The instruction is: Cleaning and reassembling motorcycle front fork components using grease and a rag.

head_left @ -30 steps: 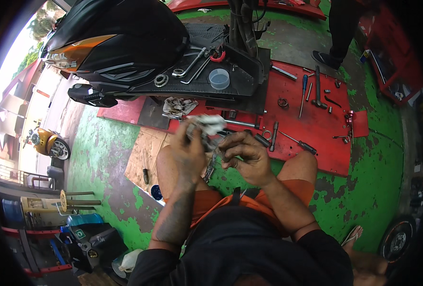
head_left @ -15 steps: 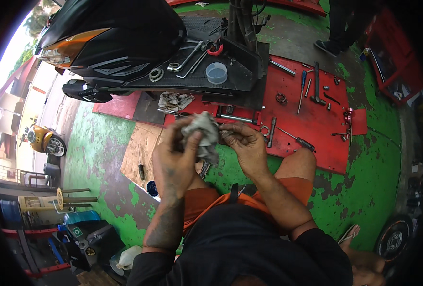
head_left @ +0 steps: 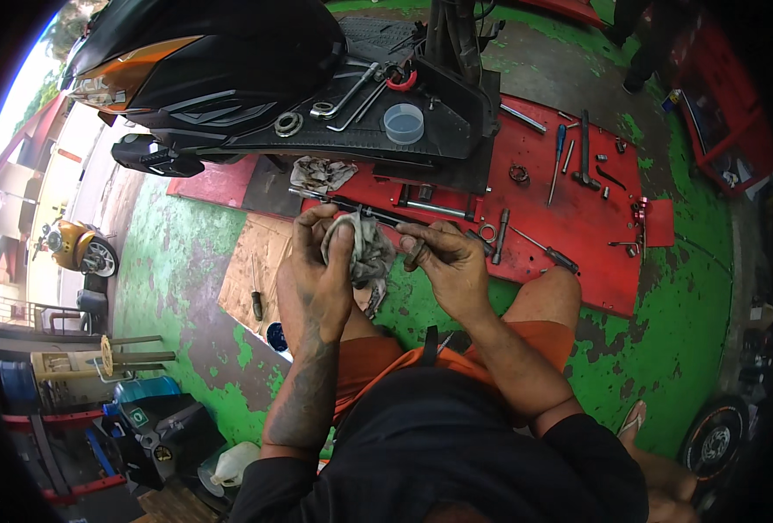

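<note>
My left hand (head_left: 318, 283) is closed on a crumpled, grease-stained rag (head_left: 365, 250), thumb pressed over the cloth. Just to its right, my right hand (head_left: 452, 268) has its fingertips pinched together around a small dark piece (head_left: 413, 252), whose kind I cannot make out. Both hands are held above my knees, in front of the red platform (head_left: 569, 253). A second dirty rag (head_left: 323, 174) lies beyond them, at the platform's far-left part.
A black and orange scooter (head_left: 203, 78) stands ahead; its footboard carries a clear round cup (head_left: 404, 124), wrenches and a bearing ring (head_left: 288, 124). Hammer (head_left: 585, 152), screwdrivers and sockets lie on the platform. Cardboard (head_left: 251, 270) holds a screwdriver (head_left: 256, 301). Another person's legs (head_left: 643, 52) are far right.
The rag has dropped slightly and hangs looser from my left hand. My right hand keeps its pinch, a little apart from the cloth. The other person's legs have shifted at the far right.
</note>
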Available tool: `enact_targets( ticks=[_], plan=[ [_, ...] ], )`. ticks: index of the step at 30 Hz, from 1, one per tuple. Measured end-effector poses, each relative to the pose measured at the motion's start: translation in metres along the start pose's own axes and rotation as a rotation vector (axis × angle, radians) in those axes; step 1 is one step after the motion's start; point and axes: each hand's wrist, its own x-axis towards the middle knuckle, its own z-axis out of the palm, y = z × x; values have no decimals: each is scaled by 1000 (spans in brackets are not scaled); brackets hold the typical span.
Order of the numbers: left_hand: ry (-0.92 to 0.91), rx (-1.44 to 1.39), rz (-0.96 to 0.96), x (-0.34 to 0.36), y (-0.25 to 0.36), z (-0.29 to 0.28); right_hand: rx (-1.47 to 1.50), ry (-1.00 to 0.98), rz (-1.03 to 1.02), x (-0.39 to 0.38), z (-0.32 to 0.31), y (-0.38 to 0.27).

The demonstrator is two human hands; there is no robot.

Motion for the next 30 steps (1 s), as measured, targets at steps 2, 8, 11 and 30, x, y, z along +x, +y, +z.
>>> enact_targets(
  ticks=[2,8,11,30],
  plan=[
    [-168,331,214,-4,7,6,1,12,77,1,-2,4],
    [-317,641,469,2,-16,1,-112,-51,-25,-1,-4,7],
    [-126,775,61,-1,14,18,-187,-76,-33,-4,-5,9],
    [-58,707,235,-10,4,18,65,-63,31,-11,9,-7]
  ],
)
